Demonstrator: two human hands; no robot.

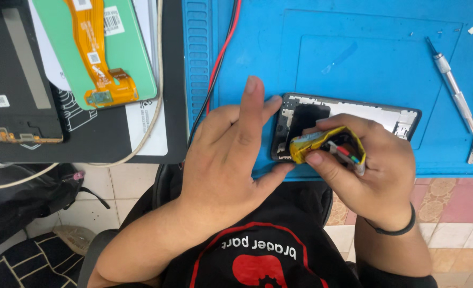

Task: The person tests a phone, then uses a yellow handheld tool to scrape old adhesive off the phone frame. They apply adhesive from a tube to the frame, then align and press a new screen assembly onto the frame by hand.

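Opened black phone chassis (354,114): near edge of blue rubber counter mat (354,58). Left hand (231,154), grip wide, steadies its end. Right hand (370,170), grip clasping crumpled yellow foil-wrapped battery (322,141).

A blue work mat (354,53) is spread over the right part of the tabletop, and a black surface (108,138) is seen at its left edge. Below the table's near edge, a floor (455,213) of pale and reddish tiles is shown in even light.
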